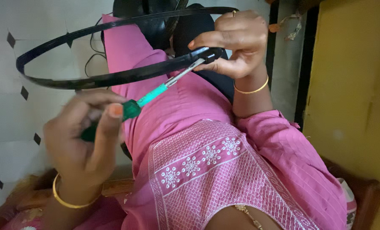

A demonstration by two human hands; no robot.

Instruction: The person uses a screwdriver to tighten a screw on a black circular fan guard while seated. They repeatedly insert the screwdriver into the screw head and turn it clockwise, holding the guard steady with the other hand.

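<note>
My left hand [81,140] is low on the left, fingers closed round the green handle of a screwdriver [149,98]. The metal shaft runs up and right, and its tip meets the clasp of a large black plastic ring [113,77]. At the top right my right hand [237,42] pinches that clasp [209,54] between thumb and fingers and holds the ring up above my lap. The ring loops away to the left and back behind my right hand. Both wrists wear gold bangles.
Pink embroidered cloth [207,166] covers my lap in the middle. A black fan part [156,21] with a cable lies behind the ring. White tiles with black diamonds [11,85] are at left, a yellow panel [351,85] at right, and a wooden edge [364,191] at lower right.
</note>
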